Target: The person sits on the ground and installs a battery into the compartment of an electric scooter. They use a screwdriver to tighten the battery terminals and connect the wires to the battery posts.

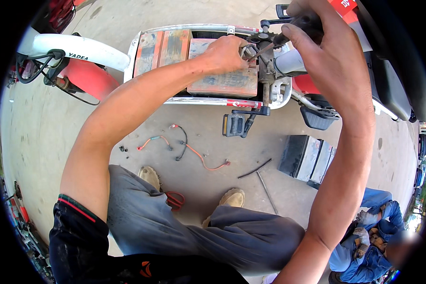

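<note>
An open battery bay in a white and red electric bike point(80, 59) holds several worn orange-and-grey batteries point(222, 85). My left hand point(225, 56) is at the top of the right-hand battery, its fingers curled round something small and metallic that I cannot make out. My right hand point(322, 52) grips the black handle of a screwdriver point(268, 47), whose shaft slants down-left to the fingers of my left hand. Just right of the batteries, a metal tube with a pedal crank point(265, 71) crosses the frame.
On the concrete floor lie loose cables point(203, 161), a T-handled tool point(267, 191), a red-handled tool point(175, 199) and dark batteries point(303, 158). A crouching co-worker point(369, 251) in blue, wearing gloves, is at the lower right. A pedal point(233, 125) sticks out below the bay.
</note>
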The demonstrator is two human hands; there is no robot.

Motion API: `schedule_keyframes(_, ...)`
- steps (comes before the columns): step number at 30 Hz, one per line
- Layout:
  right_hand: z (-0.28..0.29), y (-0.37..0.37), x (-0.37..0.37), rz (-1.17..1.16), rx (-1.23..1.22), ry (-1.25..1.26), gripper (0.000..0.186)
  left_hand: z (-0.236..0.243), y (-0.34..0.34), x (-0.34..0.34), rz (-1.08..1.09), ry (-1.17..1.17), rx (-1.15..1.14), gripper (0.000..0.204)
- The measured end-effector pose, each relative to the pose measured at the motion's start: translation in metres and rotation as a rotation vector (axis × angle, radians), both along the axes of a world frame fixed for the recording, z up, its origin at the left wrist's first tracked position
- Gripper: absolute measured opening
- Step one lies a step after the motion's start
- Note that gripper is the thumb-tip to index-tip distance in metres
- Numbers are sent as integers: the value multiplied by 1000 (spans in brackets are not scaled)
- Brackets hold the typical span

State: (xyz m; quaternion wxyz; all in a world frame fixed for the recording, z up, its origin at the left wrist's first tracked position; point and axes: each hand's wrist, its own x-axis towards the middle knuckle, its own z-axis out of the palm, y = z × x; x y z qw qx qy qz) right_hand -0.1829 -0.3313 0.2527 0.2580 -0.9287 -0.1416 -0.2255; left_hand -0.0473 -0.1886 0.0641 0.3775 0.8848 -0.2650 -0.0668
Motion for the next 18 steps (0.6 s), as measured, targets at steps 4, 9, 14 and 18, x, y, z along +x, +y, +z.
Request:
schedule_keyframes(4, 2, 1, -3, -5, 18, 16, 18, -14, -3, -1, 13, -72, -11, 52)
schedule_keyframes(9, 1, 7, -4, -13, -14, 8, 19, -19, 1, 1, -4, -216, 45, 62)
schedule_keyframes(14, 5, 1, 1, 116, -59, 19, 22, -3, 6, 10, -110, -184, 70, 56)
schedule_keyframes(18, -5, 3, 17, 77, 15, -68, 27, 2, 7, 14, -141, -129, 135, 58)
